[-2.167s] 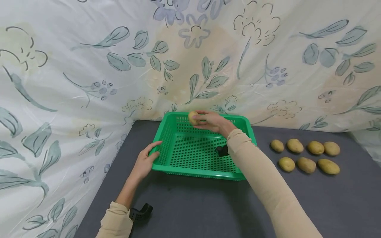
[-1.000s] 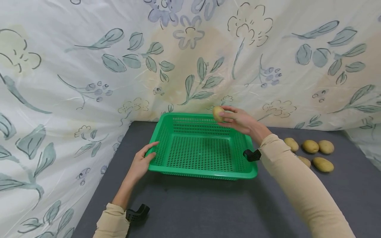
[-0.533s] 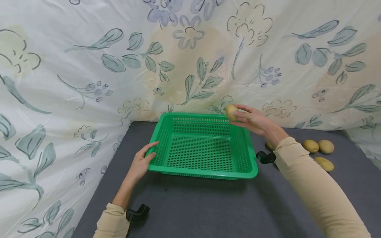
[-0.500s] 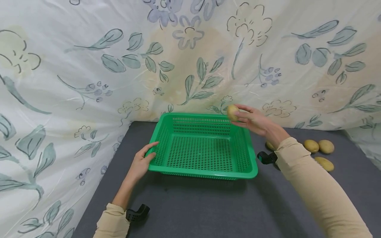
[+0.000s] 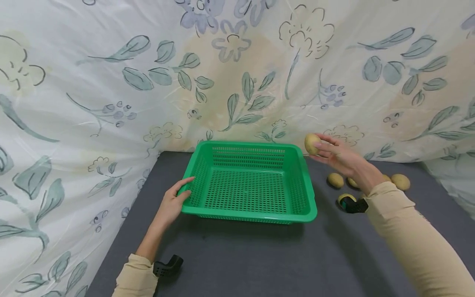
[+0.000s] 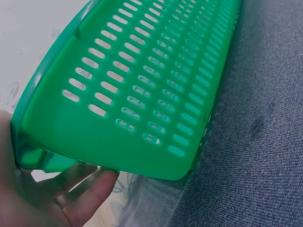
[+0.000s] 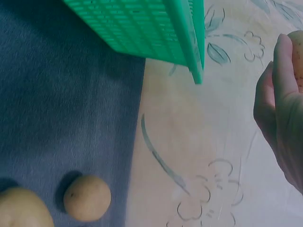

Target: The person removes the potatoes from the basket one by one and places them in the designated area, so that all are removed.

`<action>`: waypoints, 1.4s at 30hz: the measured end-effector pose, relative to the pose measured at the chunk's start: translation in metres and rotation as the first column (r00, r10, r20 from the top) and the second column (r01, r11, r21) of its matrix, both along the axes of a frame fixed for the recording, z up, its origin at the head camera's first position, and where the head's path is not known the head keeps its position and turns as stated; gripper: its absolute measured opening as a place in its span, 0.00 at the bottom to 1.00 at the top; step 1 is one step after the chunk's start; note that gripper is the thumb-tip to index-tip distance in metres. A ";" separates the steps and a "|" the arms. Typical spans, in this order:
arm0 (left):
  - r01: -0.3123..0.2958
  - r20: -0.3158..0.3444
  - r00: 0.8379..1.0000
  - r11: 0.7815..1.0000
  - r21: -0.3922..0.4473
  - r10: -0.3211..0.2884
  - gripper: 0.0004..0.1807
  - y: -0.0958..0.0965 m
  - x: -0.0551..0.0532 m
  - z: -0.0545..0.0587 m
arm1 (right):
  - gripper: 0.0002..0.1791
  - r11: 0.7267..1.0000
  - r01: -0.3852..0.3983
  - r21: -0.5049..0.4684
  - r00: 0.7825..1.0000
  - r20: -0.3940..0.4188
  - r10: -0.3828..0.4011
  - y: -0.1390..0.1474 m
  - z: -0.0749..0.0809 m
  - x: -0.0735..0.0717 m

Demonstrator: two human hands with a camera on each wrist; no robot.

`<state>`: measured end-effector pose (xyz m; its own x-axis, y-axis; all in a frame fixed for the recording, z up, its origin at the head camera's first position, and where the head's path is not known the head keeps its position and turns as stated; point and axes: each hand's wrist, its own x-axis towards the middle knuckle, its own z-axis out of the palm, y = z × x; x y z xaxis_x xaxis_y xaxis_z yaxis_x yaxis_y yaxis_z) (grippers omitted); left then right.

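My right hand (image 5: pixel 342 157) holds a potato (image 5: pixel 312 144) between thumb and fingers, raised just beyond the right back corner of the green plastic basket (image 5: pixel 248 216). In the right wrist view, only part of that potato (image 7: pixel 298 59) shows at the edge. At the basket's left side, my left hand (image 5: pixel 171 206) grips the rim near the front corner. Seen from the left wrist, its fingers (image 6: pixel 94 191) curl under the green rim, beside the slotted wall (image 6: pixel 71 130). Nothing lies inside the basket.
Several potatoes lie on the dark cloth-covered table (image 5: pixel 237 260) at right, among them one potato (image 5: pixel 335 180) near the basket and another potato (image 5: pixel 400 182) farther right; my forearm hides some. A floral curtain (image 5: pixel 237 82) hangs close behind the basket.
My right hand, holding the potato, has moved right from over the basket's back to outside its right corner. My left hand stays on the rim. The view has turned slightly right.
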<state>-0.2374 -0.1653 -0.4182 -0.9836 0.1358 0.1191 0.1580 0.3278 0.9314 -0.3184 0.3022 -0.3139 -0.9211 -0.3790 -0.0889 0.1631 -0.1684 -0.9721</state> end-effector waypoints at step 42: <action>-0.004 -0.018 1.000 1.000 -0.023 0.003 0.23 -0.001 0.000 0.002 | 0.42 0.987 0.155 0.053 0.987 0.040 -0.157 0.136 -0.040 0.049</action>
